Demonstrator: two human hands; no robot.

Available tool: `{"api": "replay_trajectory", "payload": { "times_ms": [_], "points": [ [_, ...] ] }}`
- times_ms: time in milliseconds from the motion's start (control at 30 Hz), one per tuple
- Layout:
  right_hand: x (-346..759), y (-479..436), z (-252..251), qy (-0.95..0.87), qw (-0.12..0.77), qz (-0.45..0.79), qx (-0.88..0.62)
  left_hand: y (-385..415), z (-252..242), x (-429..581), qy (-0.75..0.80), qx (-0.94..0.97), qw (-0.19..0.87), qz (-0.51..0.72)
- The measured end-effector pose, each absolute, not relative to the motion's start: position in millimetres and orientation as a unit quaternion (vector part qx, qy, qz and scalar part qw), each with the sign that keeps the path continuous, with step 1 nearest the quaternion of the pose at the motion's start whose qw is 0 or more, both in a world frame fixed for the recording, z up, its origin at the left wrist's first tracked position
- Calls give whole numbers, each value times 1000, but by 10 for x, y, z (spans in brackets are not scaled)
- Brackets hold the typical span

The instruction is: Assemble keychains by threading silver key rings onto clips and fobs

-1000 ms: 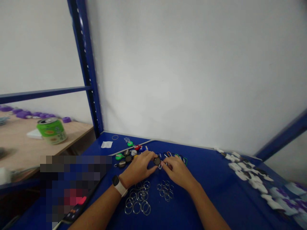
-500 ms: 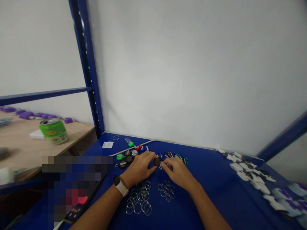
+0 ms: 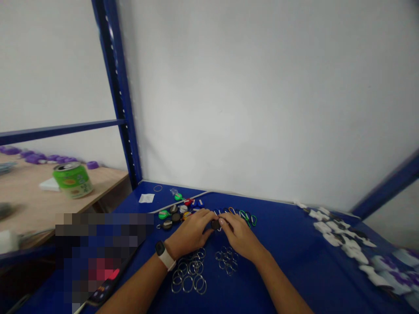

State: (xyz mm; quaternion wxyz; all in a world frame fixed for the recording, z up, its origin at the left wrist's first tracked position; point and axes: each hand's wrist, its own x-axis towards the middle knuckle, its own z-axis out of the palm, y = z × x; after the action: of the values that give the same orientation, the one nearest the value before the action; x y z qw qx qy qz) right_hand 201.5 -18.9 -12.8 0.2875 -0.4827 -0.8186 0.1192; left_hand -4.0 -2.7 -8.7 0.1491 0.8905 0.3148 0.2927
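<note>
On my head-camera feed, a person's left hand (image 3: 190, 233) and right hand (image 3: 240, 237) meet over a blue steel shelf (image 3: 278, 279), both closed inward and gripping a small black fob (image 3: 215, 224) between their fingertips. I can see only the fob's edge between the fingers. A white watch (image 3: 166, 258) circles the left wrist.

Directly below the hands lie two loose groups of metal split rings (image 3: 188, 274), the larger under the left hand and the smaller (image 3: 227, 261) under the right. Just beyond the hands, a row of round fobs (image 3: 172, 216) in black and green runs to the left, while colored carabiners (image 3: 246, 217) lie to the right. Farther back on the shelf are a white paper slip (image 3: 146, 198) and a lone ring (image 3: 157, 188).

White packets (image 3: 337, 233) line the shelf's right side, well apart from the hands. A pixelated patch (image 3: 101, 257) hides the shelf's near left corner. Off to the left, a green can (image 3: 72, 180) stands on a wooden table (image 3: 26, 196), with purple pieces (image 3: 42, 158) along its far edge.
</note>
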Motion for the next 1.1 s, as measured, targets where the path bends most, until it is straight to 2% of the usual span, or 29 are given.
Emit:
{"api": "replay_trajectory", "payload": {
  "times_ms": [800,1100],
  "points": [
    [2077,-131,-260,-806,319,136,-480,-30,-66,-74,314,882,161,311],
    [2065,-113,-243,-808,323,146,-471,-61,-25,-42,329,892,138,279]
  ]
}}
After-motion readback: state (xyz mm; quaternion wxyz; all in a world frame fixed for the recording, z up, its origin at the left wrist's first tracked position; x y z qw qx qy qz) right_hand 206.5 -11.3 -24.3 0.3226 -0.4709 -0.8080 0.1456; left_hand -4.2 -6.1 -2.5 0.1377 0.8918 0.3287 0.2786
